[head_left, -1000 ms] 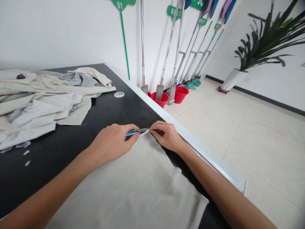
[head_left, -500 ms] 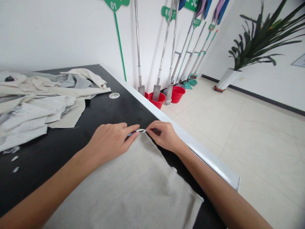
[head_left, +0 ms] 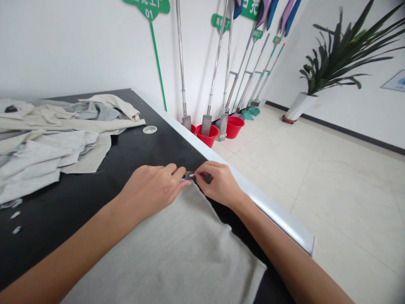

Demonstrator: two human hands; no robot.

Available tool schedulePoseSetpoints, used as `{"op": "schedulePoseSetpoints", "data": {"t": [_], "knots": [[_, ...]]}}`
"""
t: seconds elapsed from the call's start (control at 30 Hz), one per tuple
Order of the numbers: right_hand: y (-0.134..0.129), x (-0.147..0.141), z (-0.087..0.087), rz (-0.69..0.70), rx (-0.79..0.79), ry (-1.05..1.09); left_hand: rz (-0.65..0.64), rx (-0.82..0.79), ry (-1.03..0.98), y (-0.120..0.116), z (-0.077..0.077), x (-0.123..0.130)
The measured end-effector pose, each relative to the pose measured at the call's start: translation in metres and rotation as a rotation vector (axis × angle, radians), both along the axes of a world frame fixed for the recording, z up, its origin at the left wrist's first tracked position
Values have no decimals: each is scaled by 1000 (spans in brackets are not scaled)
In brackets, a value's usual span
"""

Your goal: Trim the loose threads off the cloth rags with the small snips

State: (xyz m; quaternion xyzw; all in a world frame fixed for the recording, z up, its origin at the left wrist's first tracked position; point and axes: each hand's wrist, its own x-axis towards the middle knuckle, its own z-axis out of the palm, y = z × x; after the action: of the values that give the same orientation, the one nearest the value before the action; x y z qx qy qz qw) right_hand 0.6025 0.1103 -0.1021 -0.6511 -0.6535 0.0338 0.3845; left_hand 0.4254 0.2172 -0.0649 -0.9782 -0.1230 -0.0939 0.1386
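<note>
A piece of light grey cloth [head_left: 171,249] lies on the black table in front of me, its pointed far corner between my two hands. My left hand [head_left: 153,185] is closed around small thread snips [head_left: 189,174]; their metal blades poke out at that corner, with a bit of blue showing near the fingers. On the other side, my right hand [head_left: 220,181] pinches the cloth at its corner, thumb and forefinger close to the blade tips. Whether a loose thread is also in that pinch is too small to tell.
Crumpled grey and cream cloths [head_left: 69,139] are heaped on the black table [head_left: 133,147] at left, near small scraps [head_left: 16,230] and a round grommet [head_left: 149,129]. Beyond the table's white edge [head_left: 272,211] stand mops, red buckets [head_left: 207,134] and a potted plant [head_left: 300,105].
My left fingers have closed further over the snips, leaving less of them showing. The right hand keeps its pinch at the corner. The view has shifted slightly.
</note>
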Motion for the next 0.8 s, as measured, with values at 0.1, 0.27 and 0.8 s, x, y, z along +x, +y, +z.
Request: {"op": "schedulePoseSetpoints", "data": {"t": [0.1, 0.27, 0.8], "knots": [[-1, -1, 0, -4, 5, -9, 17, 1, -8, -4, 2, 5], [-1, -1, 0, 22, -20, -12, 18, -6, 2, -6, 1, 10], [2, -3, -4, 46, -101, 19, -6, -18, 88, -3, -7, 10]]}}
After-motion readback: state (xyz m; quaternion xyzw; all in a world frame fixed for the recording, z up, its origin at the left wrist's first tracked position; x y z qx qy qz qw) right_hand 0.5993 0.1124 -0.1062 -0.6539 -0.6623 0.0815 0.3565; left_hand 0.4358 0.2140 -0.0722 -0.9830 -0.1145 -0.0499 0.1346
